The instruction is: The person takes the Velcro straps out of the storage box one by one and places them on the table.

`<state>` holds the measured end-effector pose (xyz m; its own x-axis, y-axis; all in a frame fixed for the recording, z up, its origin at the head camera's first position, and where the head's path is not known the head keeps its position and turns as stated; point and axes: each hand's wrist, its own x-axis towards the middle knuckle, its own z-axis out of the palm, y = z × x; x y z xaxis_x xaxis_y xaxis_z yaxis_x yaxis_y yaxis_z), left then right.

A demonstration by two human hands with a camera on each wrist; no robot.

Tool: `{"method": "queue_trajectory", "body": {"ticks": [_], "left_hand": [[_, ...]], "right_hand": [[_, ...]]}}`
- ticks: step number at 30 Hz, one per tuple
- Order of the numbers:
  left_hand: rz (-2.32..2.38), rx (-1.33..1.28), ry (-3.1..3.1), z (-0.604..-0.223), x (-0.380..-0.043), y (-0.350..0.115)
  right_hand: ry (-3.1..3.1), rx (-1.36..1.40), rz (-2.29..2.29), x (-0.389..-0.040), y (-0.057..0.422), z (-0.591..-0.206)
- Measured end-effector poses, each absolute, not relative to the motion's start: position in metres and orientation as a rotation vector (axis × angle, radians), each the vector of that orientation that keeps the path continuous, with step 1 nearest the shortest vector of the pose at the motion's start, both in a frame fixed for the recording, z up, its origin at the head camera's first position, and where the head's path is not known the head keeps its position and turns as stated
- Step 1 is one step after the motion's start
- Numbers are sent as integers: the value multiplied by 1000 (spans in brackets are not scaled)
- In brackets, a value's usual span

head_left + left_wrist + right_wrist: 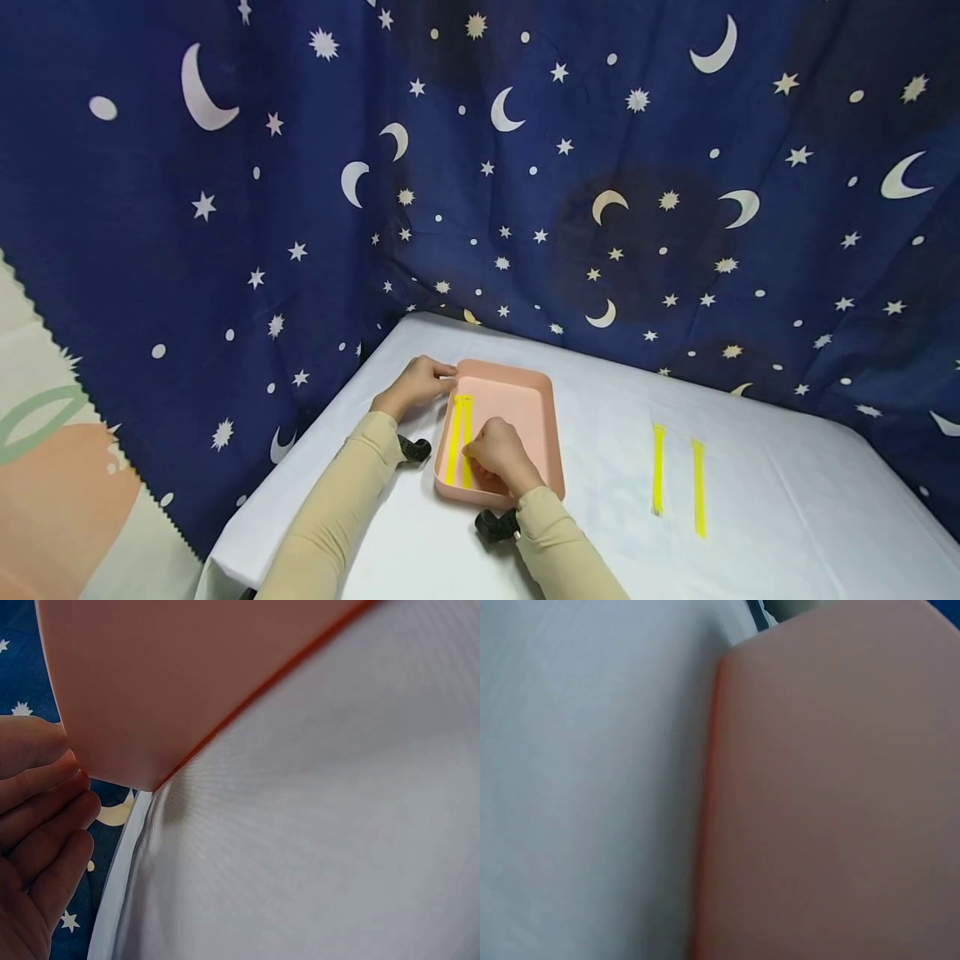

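A shallow pink tray [517, 371] rests on the white-covered table. Inside, along its left side, two flat yellow strips [453, 450] lie side by side, each with a wider head at the far end. My right hand [501, 454] reaches over the near wall, fingers curled, and pinches the right-hand strip [467, 425] near its lower half; its fingertips are partly hidden. At the tray's far left corner my left hand [420, 383] holds the rim between thumb and fingers. The left wrist view has those fingers [45, 742] at the tray's corner [112, 750].
Two more yellow strips, one [658, 471] left of the other [699, 487], lie apart on the table to the right of the tray. A dark blue curtain [585, 150] with moons and stars hangs behind and to the left. The tray's outer wall [817, 787] fills much of the right wrist view.
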<state>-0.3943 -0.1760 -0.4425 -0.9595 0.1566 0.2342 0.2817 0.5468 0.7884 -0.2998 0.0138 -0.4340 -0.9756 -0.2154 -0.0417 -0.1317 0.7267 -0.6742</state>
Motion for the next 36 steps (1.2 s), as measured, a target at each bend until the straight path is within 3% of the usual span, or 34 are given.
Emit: {"method": "queue_trajectory", "body": {"ticks": [14, 25, 36], "left_hand": [[-1376, -335, -2658, -441, -393, -175], [-1398, -319, -2658, -445, -396, -174], [-1377, -320, -2662, -441, -395, -173]], "right_hand": [[2887, -101, -951, -301, 14, -431], [2989, -122, -839, -298, 14, -431], [2898, -170, -1048, -299, 25, -435]]}}
